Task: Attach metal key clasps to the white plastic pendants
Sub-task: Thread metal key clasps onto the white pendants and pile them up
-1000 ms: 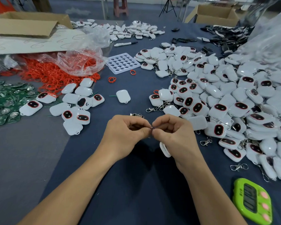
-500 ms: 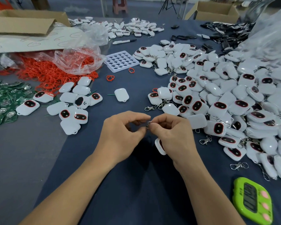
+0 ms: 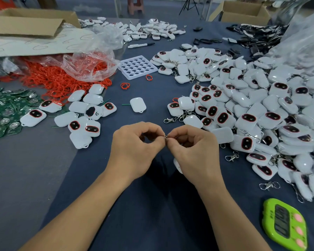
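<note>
both hands pinch one small metal clasp over the dark table (image 3: 152,205).

left hand (image 3: 134,151) and right hand (image 3: 194,153) meet fingertip to fingertip on the clasp (image 3: 165,136); its long axis cannot be told. a white pendant (image 3: 177,164) pokes out beneath the right palm, edge-on.

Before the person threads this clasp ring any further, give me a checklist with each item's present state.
1. Metal ring pinched between both hands: ok.
2. Left hand fingers closed on the ring: ok.
3. Pendant held under the right hand: ok, only an edge shows.
4. Ring through the pendant's loop: cannot tell, hidden.
5. Spare clasps on the cloth near the right hand: ok.
6. Pendant face up or down: cannot tell.
</note>
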A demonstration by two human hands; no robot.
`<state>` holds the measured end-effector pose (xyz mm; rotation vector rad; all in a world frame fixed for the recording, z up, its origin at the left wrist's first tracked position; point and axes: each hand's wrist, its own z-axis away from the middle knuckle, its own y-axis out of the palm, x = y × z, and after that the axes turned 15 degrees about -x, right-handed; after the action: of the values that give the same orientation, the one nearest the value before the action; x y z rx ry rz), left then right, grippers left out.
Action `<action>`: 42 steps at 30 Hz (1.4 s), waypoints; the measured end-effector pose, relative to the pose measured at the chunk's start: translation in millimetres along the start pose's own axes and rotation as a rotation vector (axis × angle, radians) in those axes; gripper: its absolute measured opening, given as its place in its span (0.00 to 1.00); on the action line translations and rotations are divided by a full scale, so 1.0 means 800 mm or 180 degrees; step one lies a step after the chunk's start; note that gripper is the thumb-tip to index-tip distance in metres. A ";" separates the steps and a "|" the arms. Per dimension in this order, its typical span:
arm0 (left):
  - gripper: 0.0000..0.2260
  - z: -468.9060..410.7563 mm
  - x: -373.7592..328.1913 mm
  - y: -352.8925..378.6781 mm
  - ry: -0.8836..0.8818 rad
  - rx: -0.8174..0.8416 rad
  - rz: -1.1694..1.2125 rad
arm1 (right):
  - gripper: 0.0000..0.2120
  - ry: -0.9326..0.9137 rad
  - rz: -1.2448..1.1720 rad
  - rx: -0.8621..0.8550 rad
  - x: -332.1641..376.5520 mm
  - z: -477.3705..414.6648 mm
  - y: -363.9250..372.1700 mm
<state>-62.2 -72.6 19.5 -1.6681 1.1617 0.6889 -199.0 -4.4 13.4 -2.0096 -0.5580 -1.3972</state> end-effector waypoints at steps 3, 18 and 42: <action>0.12 -0.006 0.004 0.001 -0.0425 0.0334 0.0220 | 0.11 0.0168 0.0005 0.0114 -0.001 -0.002 -0.001; 0.12 -0.006 0.001 0.000 -0.0600 0.0716 0.0153 | 0.13 0.0303 -0.0033 0.0184 -0.003 -0.004 -0.004; 0.04 -0.019 0.016 -0.016 0.0111 -0.0322 -0.1018 | 0.18 0.2715 -0.2902 0.0354 -0.001 -0.026 -0.027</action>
<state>-46.0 -90.5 19.4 -1.9039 0.8671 0.5241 -227.2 -3.5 22.8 -0.8588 -1.1478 -2.4530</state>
